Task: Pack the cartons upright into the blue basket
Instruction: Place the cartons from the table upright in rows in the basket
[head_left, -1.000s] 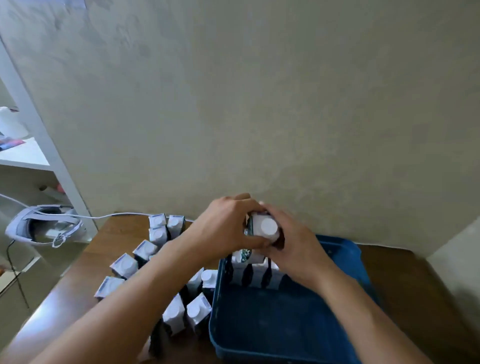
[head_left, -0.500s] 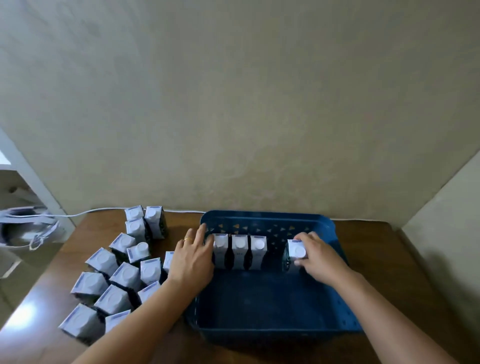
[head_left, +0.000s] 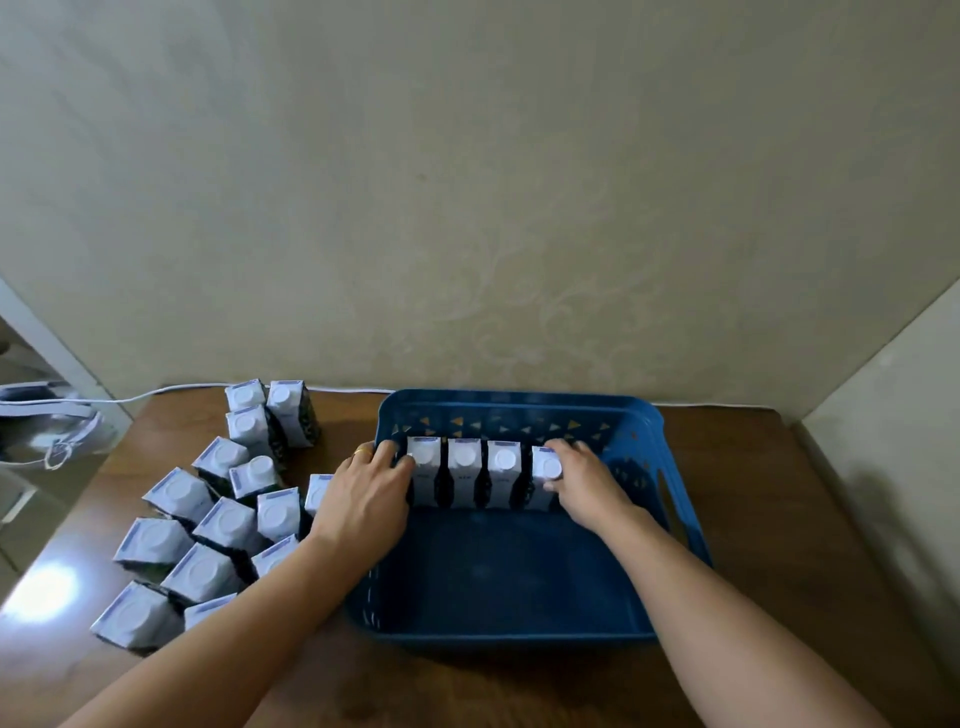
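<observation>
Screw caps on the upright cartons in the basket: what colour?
White round screw caps, clearest in the head view.

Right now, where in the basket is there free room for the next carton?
The basket floor in front of the four-carton row is bare up to the near wall. A gap remains beyond the right hand. Left of the basket, loose cartons crowd the table.

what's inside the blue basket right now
Four cartons stand upright in a row along the far side of the blue basket, the right hand gripping the rightmost. The near floor shows bare. The hands cover parts of the end cartons.
</observation>
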